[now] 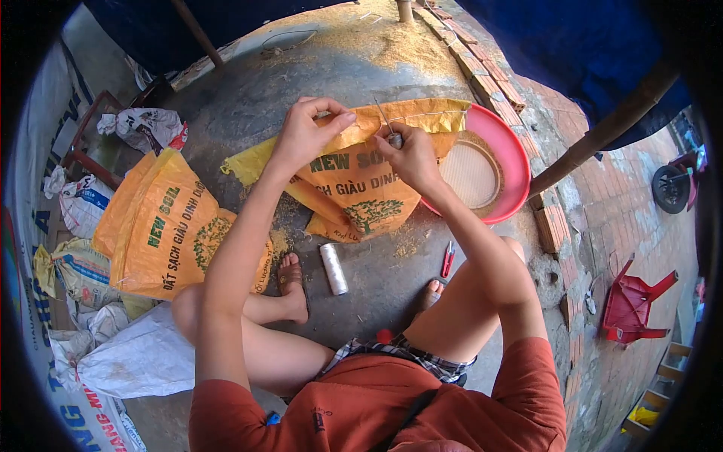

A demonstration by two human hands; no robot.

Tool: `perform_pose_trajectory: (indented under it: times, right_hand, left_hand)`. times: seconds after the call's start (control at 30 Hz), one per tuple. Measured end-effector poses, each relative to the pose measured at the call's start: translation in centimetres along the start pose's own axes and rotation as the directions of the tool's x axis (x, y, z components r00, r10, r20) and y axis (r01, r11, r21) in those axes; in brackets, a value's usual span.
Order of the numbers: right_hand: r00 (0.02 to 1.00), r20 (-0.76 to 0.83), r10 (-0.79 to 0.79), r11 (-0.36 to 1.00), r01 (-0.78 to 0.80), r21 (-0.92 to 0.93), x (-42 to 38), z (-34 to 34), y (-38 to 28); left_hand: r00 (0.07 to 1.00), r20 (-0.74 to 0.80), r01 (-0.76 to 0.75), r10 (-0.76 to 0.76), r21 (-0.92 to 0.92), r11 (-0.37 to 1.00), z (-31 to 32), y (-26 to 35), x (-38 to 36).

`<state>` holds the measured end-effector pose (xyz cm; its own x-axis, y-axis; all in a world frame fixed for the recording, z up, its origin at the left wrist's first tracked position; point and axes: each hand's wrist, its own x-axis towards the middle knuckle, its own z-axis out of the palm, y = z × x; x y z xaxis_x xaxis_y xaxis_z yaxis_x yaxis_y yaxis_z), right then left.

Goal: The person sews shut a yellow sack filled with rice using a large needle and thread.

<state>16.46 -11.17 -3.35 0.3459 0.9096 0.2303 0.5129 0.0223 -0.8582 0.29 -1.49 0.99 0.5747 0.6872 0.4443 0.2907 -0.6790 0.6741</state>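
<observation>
An orange woven sack [361, 181] printed "NEW SOIL" hangs between my hands, its yellow folded mouth stretched to the right, with a line of pale stitching near the right end. My left hand [307, 134] is closed at the sack's top edge, thumb and fingers bent over it; the exact pinch is partly hidden. Gripped in my right hand [413, 157] is an awl [395, 140], with a rounded handle and a thin metal shaft slanting up across the sack's edge. Some fingertips of my right hand are out of sight behind the sack.
A pink basin [520, 162] with a sieve [467, 177] stands beyond the sack. On the floor by my feet lie a thread spool [334, 269] and red-handled snips [448, 260]. More orange sacks [162, 233] lie left. Bricks [553, 226] and a red stool [633, 305] are right.
</observation>
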Motion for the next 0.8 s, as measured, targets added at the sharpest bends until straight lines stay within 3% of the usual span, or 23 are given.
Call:
perform_pose_trajectory:
  times: [0.03,0.07,0.13,0.17,0.23,0.27,0.33,0.4,0.47,0.53,0.67,0.8]
  right_hand:
    - [0.999,0.035,0.015,0.990,-0.020,0.137,0.0,0.0,0.0]
    - [0.999,0.035,0.015,0.991,-0.020,0.136,-0.1,-0.1,-0.3]
    - [0.991,0.101,0.086,0.931,-0.116,0.347,-0.4,-0.5,-1.1]
    - [0.991,0.097,0.088,0.931,-0.117,0.346,-0.4,-0.8,-1.4]
    - [0.964,0.173,0.203,0.878,-0.257,0.404,-0.6,-1.2,-1.9]
    - [0.964,0.171,0.205,0.877,-0.258,0.405,-0.4,-1.1,-1.6]
    - [0.973,0.149,0.178,0.806,-0.231,0.545,0.1,-0.6,-0.9]
    - [0.956,0.184,0.226,0.752,-0.292,0.591,0.0,-0.9,-1.0]
    - [0.936,0.225,0.271,0.691,-0.352,0.631,0.0,-1.0,-0.8]
    - [0.912,0.341,0.227,0.494,-0.410,0.767,0.3,-1.0,-0.3]
    - [0.904,0.356,0.235,0.446,-0.426,0.787,0.3,-1.1,-0.2]
    - [0.922,0.308,0.235,0.502,-0.387,0.774,0.2,-0.8,0.1]
  left_hand:
    - [0.999,0.008,0.040,-0.040,-0.070,0.997,0.0,-0.3,0.0]
    - [0.999,0.007,0.041,-0.040,-0.071,0.997,0.1,-0.4,0.0]
    - [0.987,0.128,0.144,-0.101,-0.395,0.907,0.5,-0.2,-0.1]
    - [0.986,0.131,0.144,-0.099,-0.397,0.907,0.8,-0.2,-0.1]
    - [0.997,-0.007,-0.073,0.073,-0.031,0.997,1.4,-0.2,-0.3]
    - [0.997,-0.004,-0.074,0.074,-0.031,0.997,1.8,0.0,-0.6]
    - [0.980,-0.089,-0.155,0.177,0.211,0.965,2.7,1.4,-1.4]
    - [0.977,-0.104,-0.155,0.185,0.246,0.957,3.4,1.6,-1.7]
    - [0.948,-0.137,-0.231,0.287,0.325,0.917,3.5,2.2,-2.0]
    - [0.939,-0.123,-0.258,0.320,0.363,0.895,3.7,2.2,-2.2]
    - [0.896,-0.148,-0.339,0.418,0.377,0.862,4.2,1.7,-2.1]
    - [0.923,-0.108,-0.318,0.370,0.330,0.889,3.9,1.9,-2.1]
